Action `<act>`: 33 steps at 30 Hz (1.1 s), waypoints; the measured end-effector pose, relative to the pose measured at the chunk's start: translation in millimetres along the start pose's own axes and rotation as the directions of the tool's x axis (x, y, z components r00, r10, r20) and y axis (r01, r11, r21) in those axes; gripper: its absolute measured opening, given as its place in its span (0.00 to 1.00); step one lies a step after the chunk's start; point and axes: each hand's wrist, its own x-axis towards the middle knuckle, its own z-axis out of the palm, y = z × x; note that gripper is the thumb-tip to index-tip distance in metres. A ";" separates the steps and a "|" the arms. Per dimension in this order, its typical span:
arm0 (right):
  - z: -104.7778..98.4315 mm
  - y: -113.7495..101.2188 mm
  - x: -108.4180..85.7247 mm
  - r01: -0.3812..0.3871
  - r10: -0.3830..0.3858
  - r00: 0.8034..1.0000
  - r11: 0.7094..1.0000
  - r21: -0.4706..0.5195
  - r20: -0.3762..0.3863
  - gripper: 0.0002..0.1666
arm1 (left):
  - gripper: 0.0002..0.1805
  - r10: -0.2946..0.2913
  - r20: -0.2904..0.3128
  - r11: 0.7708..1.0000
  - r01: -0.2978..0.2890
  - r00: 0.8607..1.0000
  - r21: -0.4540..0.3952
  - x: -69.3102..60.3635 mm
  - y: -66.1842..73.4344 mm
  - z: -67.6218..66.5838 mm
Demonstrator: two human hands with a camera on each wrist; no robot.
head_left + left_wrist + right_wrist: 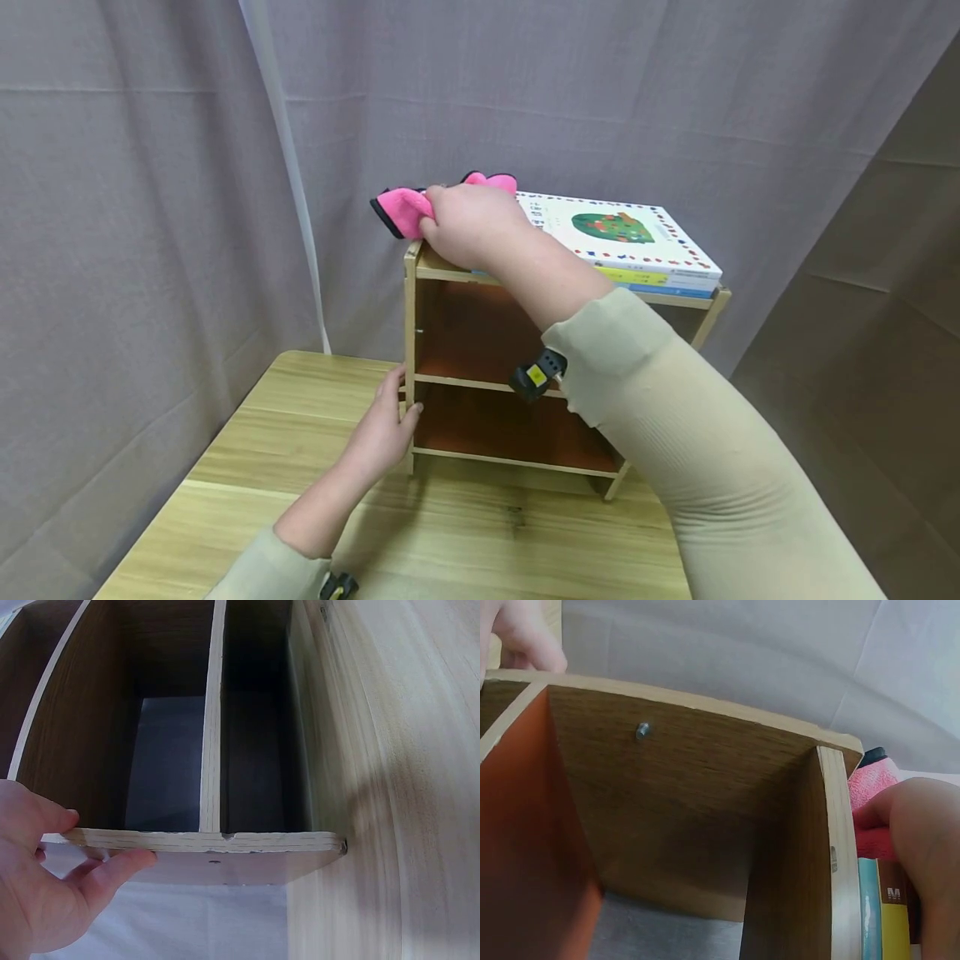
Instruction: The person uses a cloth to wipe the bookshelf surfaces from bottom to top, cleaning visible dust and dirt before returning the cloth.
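Observation:
A small wooden bookshelf (410, 333) stands on the table. My left hand (378, 437) holds the front edge of its left side panel (255, 842), low down, thumb and fingers on opposite faces in the left wrist view. On top, my right hand (480, 221) grips a pink cloth (403, 210) with dark edging at the top's left end. The cloth sticks out past both sides of the hand; the part under the palm is hidden. Right beside that hand lies a stack of books (637, 229), the uppermost white with a green picture. In the right wrist view, the cloth (874, 781) touches the panel's upper end.
The light wood table (247, 450) extends left and in front of the bookshelf. Grey curtains (525, 100) hang close behind and at the sides. A metal peg (643, 730) sticks out of the side panel's inner face. Brown shelf boards (487, 421) divide the bookshelf.

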 end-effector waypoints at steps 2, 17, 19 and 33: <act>-0.6 -0.2 -1.5 0.004 -0.004 1.000 1.000 0.003 0.000 0.19 | 0.33 0.002 -0.001 1.000 -0.002 1.000 0.002 0.4 0.0 -0.1; 11.2 -1.4 -17.7 0.092 -0.116 0.944 0.992 -0.091 -0.308 0.17 | 0.33 0.030 -0.004 1.000 -0.030 1.000 0.006 1.7 -1.4 0.0; 13.7 -0.7 -19.7 0.128 -0.158 0.916 0.986 -0.104 -0.368 0.16 | 0.33 0.036 -0.005 0.999 -0.036 0.999 0.003 2.1 -2.1 0.0; 31.2 2.9 -25.6 0.339 -0.400 0.650 0.914 -0.224 -0.646 0.18 | 0.33 0.075 -0.013 0.997 -0.075 0.997 -0.009 4.9 -6.0 1.9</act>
